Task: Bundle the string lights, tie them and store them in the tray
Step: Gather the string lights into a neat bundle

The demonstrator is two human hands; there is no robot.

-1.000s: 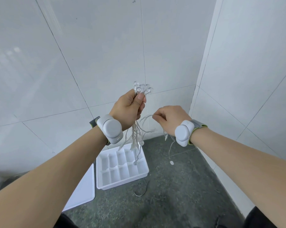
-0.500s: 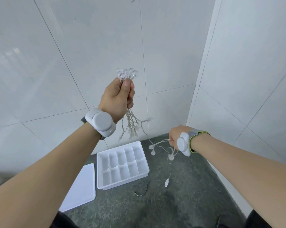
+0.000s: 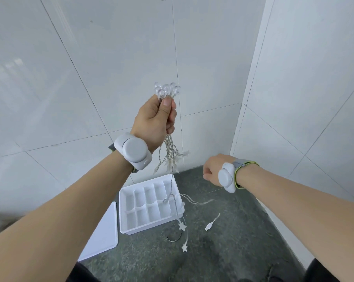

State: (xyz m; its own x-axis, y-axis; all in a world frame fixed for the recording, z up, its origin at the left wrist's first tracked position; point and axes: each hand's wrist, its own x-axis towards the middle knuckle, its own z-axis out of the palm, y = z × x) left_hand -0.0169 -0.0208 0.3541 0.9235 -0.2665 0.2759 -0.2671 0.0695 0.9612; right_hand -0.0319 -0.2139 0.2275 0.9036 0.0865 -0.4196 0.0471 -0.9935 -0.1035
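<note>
My left hand (image 3: 154,121) is raised and grips the string lights (image 3: 168,91). Their clear bulbs stick out above my fist and wire loops with small stars hang below it. A loose strand (image 3: 173,192) drops from the bundle across the white compartment tray (image 3: 151,228), ending in two stars and a USB plug (image 3: 211,222) near the floor. My right hand (image 3: 211,173) sits lower at the right, fingers curled with the back toward me. No wire shows in it.
A flat white lid (image 3: 103,237) lies left of the tray on the dark speckled floor (image 3: 223,251). A thin dark curved tie (image 3: 174,239) lies in front of the tray. White tiled walls close in behind and on the right.
My right hand pulled away from the left and dropped to the lower right, and the strand it pinched now hangs loose over the tray. My left hand lifted the bundle higher.
</note>
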